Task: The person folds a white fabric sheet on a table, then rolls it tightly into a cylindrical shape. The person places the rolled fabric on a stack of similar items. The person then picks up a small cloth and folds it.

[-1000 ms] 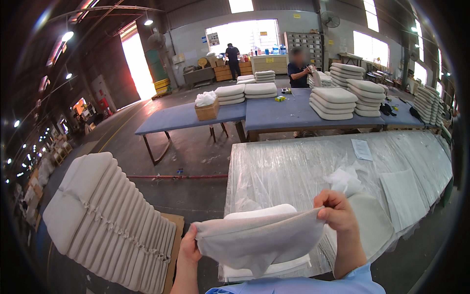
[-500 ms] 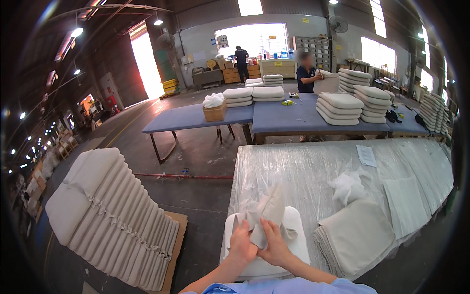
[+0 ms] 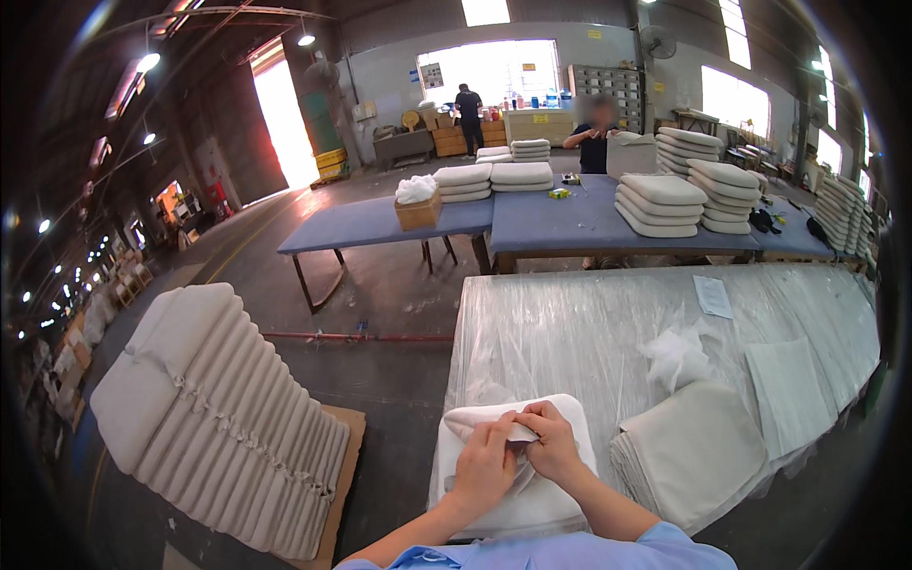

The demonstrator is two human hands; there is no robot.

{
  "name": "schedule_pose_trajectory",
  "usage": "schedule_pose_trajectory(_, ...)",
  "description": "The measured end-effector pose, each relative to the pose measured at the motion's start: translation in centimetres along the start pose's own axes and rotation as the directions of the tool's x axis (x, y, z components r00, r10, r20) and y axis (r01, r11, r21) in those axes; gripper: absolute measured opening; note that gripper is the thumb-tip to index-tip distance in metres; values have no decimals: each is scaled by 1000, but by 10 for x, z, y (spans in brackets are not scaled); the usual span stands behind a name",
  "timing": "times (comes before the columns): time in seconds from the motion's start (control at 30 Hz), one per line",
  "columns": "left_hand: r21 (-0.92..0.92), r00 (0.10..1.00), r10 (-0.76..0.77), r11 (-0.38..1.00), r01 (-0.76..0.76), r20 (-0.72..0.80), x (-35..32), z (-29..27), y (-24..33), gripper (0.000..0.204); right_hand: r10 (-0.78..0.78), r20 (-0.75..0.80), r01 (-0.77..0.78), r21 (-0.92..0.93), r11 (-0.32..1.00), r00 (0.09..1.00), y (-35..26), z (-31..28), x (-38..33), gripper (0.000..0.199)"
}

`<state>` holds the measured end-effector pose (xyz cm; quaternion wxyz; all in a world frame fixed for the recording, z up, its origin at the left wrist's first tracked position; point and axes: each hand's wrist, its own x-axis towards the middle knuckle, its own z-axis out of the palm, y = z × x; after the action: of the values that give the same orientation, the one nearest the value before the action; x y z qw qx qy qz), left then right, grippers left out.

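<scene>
My left hand [image 3: 486, 465] and my right hand [image 3: 551, 441] are close together, fingers closed on the edges of a beige fabric cover [image 3: 465, 419]. The cover is bunched, with a fold sticking out to the left and an opening between my hands. Beneath it a white cushion pad [image 3: 532, 513] lies flat on the plastic-wrapped table. Part of the pad is hidden by my hands and the cloth. To the right rests a stack of folded beige fabric covers [image 3: 698, 446].
White fibre stuffing [image 3: 676, 357], a pale cloth sheet [image 3: 793, 394] and a paper [image 3: 712, 296] lie on the plastic-wrapped surface [image 3: 589, 323]. A long row of cushions [image 3: 218, 418] leans at left. Beyond, a blue table [image 3: 560, 223] bears cushion stacks [image 3: 660, 204]; a co-worker [image 3: 594, 147] handles a cover there.
The cover, upright and blurred before, is now folded over and lower. My right hand has turned over and risen toward the cover's top edge; the left shifted slightly right. The co-worker's arms rose.
</scene>
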<state>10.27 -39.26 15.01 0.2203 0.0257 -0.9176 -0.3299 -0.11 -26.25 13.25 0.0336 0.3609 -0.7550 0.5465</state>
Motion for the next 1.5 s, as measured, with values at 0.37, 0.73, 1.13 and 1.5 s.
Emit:
schedule_pose_trajectory(0.37, -152, 975, -224, 964, 219, -14, -39, -6, -10, 70, 290, 172, -336, 399, 853, 941, 14, 32, -14, 28)
schedule_pose_trajectory(0.73, -223, 876, -470, 870, 440, -105, -48, 19, -27, 35, 49, 308, -126, 237, 963, 950, 11, 41, -17, 27)
schedule_pose_trajectory(1.13, -605, 883, -447, 746, 278, -144, -31, 29, -42, 10, 0, -48, -1, -20, 1000, 999, 55, 58, -49, 22)
schedule_pose_trajectory(1.5, -186, 891, -452, 872, 453, 50, -49, 50, -41, 60, 238, 258, -290, 183, 939, 936, 41, 46, -22, 19)
